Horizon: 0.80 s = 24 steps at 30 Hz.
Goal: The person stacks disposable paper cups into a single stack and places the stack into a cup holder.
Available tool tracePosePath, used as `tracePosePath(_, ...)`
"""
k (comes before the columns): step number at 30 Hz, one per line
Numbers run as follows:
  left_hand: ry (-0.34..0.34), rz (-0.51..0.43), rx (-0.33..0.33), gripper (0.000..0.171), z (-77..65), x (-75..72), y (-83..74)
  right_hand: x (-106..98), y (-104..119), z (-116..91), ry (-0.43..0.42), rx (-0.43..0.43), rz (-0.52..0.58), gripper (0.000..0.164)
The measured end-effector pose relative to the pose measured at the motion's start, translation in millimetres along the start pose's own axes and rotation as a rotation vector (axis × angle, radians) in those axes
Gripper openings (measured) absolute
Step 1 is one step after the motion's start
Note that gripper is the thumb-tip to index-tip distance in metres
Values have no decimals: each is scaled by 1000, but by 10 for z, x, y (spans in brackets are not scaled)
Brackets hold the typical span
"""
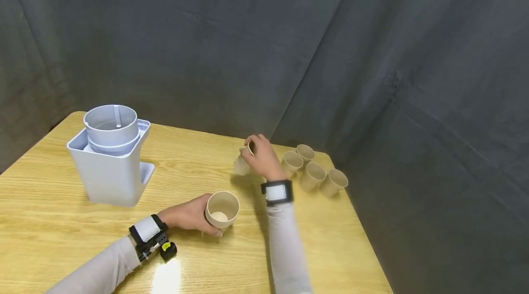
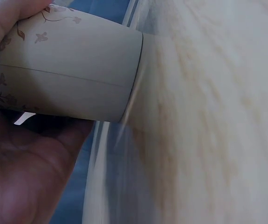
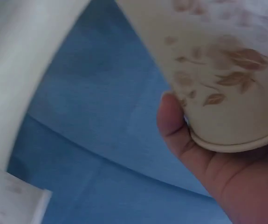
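Note:
My left hand (image 1: 191, 215) wraps round a beige paper cup (image 1: 223, 206) at the front of the table, its mouth facing up. In the left wrist view that cup (image 2: 73, 65) shows brown leaf and flower prints, and its base is right at the tabletop. Farther back, my right hand (image 1: 262, 158) grips a second paper cup (image 1: 241, 166) near its rim, and the cup leans to the left. The right wrist view shows this cup (image 3: 227, 93) with brown leaf prints and the thumb against its side by the rim. My hand partly hides it in the head view.
Several paper cups (image 1: 315, 172) stand upright in a cluster at the table's right edge. A light grey square container (image 1: 109, 179) with a round tub (image 1: 111, 131) in its top stands on the left. Dark curtains (image 1: 206, 46) hang behind the wooden table (image 1: 41, 193).

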State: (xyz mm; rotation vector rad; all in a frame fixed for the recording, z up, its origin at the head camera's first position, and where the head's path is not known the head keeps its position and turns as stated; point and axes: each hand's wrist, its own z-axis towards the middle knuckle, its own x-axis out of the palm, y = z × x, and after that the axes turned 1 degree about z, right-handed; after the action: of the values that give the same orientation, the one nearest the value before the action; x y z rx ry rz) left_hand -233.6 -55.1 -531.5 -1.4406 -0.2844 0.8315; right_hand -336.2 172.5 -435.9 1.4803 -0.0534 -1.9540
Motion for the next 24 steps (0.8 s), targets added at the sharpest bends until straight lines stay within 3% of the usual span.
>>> tracePosePath(12, 5, -11, 42, 67, -29, -20, 35, -314, 570, -179, -47, -121, 109, 18)
tracePosePath(17, 10, -8, 44, 67, -29, -34, 40, -430, 785, -306, -29, -220, 177, 11)
tracePosePath(24, 26, -7, 38, 66, -22, -25, 34, -527, 968, -462, 29, -346, 178, 10)
